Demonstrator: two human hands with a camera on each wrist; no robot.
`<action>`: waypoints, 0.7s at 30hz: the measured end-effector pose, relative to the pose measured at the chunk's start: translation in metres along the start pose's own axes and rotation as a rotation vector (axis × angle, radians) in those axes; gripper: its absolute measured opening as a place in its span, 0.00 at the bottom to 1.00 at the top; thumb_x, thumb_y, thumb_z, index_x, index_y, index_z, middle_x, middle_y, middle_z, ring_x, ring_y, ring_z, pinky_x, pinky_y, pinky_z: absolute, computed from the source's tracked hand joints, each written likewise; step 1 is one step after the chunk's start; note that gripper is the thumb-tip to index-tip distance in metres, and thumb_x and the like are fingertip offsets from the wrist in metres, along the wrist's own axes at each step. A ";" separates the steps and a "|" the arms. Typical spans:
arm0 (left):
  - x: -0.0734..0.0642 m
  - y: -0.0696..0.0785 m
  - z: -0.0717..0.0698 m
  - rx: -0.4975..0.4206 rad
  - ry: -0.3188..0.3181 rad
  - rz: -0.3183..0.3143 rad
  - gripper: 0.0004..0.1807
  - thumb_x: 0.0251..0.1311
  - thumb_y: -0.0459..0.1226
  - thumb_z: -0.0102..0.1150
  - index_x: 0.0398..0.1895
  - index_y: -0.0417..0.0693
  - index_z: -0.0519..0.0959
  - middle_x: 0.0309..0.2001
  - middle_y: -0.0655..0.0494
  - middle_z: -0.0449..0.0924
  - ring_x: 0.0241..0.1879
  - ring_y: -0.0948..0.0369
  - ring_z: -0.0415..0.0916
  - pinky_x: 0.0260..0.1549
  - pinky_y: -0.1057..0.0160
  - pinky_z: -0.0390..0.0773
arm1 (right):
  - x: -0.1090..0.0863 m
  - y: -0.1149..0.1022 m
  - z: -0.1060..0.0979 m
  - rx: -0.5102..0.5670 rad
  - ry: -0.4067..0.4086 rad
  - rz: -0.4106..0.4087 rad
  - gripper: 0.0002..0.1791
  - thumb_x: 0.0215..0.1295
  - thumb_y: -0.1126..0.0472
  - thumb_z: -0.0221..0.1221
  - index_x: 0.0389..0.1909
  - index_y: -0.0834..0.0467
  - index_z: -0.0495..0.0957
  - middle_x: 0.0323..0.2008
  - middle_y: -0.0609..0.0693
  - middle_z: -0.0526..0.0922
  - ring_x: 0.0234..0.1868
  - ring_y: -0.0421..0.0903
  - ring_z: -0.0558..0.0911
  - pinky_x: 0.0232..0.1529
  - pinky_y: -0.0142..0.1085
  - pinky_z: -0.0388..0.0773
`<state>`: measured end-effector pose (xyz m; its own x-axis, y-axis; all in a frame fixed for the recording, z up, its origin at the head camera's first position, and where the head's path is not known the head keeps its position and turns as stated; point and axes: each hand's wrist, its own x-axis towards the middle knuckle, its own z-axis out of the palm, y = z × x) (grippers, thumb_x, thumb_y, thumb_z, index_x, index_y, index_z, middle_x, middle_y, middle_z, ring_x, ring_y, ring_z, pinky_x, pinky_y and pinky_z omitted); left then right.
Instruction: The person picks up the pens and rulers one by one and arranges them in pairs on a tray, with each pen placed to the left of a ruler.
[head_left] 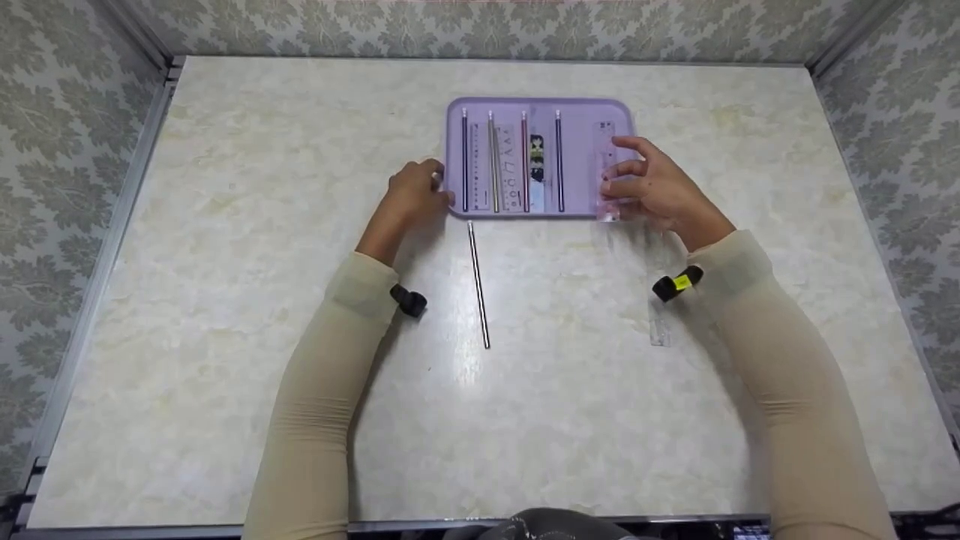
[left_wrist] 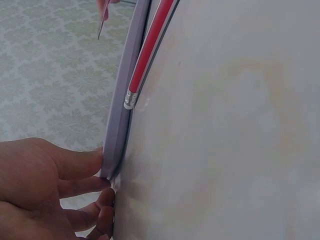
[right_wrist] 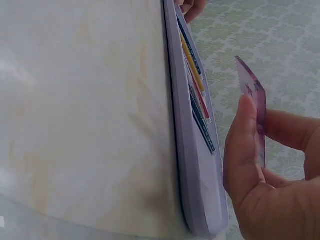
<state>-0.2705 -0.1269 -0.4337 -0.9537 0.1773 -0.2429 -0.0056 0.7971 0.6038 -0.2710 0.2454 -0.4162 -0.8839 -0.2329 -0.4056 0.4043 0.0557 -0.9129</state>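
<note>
My left hand (head_left: 415, 187) grips the lower left corner of a purple tray (head_left: 585, 172), thumb on its outer wall in the left wrist view. Above the tray's right side, my right hand (head_left: 660, 187) pinches a clear pink ruler (head_left: 606, 202) between thumb and fingers; the right wrist view shows this ruler raised off the tray. Inside lie several pencils, among them a yellow one (head_left: 493, 165) and a red one (head_left: 525, 165). Between them are clear rulers, including a stencil ruler (head_left: 511, 172) and one with a cartoon print (head_left: 537, 184).
One pencil (head_left: 478, 289), red in the left wrist view, lies on the marbled table (head_left: 300, 135) just in front of the tray. A transparent strip (head_left: 659, 330) lies by the right forearm, partly hidden under it. Patterned walls (head_left: 480, 30) border the table.
</note>
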 end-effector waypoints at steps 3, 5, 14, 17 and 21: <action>0.000 0.000 0.000 -0.004 0.000 -0.006 0.26 0.68 0.37 0.58 0.68 0.40 0.71 0.58 0.38 0.74 0.59 0.44 0.70 0.64 0.47 0.68 | 0.009 -0.003 0.003 -0.012 0.023 0.004 0.51 0.58 0.74 0.69 0.77 0.42 0.57 0.49 0.54 0.74 0.34 0.48 0.85 0.31 0.40 0.86; 0.000 0.000 0.000 -0.007 -0.001 -0.008 0.27 0.68 0.37 0.58 0.69 0.40 0.70 0.58 0.38 0.74 0.59 0.44 0.70 0.64 0.47 0.69 | 0.014 -0.005 0.004 -0.018 0.038 0.010 0.51 0.58 0.74 0.69 0.77 0.41 0.57 0.49 0.54 0.75 0.35 0.48 0.85 0.32 0.40 0.86; 0.000 -0.001 -0.001 -0.004 0.001 0.004 0.26 0.68 0.36 0.59 0.68 0.39 0.71 0.58 0.37 0.74 0.59 0.45 0.71 0.64 0.48 0.69 | 0.032 -0.006 0.009 0.009 0.055 0.024 0.50 0.59 0.76 0.67 0.77 0.41 0.57 0.49 0.54 0.75 0.36 0.48 0.84 0.35 0.40 0.87; 0.000 0.000 -0.001 -0.006 0.001 0.003 0.26 0.68 0.36 0.59 0.68 0.39 0.71 0.58 0.37 0.75 0.58 0.45 0.71 0.63 0.48 0.69 | 0.035 -0.005 0.012 -0.027 0.067 0.024 0.50 0.60 0.76 0.66 0.77 0.41 0.56 0.50 0.53 0.75 0.37 0.49 0.84 0.36 0.40 0.87; 0.000 0.001 -0.001 -0.011 -0.009 -0.007 0.27 0.69 0.37 0.59 0.69 0.40 0.70 0.58 0.38 0.74 0.59 0.46 0.70 0.63 0.48 0.69 | 0.040 -0.005 0.016 -0.112 0.094 0.013 0.50 0.61 0.75 0.66 0.78 0.41 0.56 0.51 0.52 0.74 0.36 0.48 0.83 0.36 0.39 0.87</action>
<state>-0.2703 -0.1266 -0.4319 -0.9510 0.1766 -0.2540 -0.0158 0.7923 0.6100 -0.3046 0.2206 -0.4275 -0.8991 -0.1403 -0.4147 0.3913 0.1669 -0.9050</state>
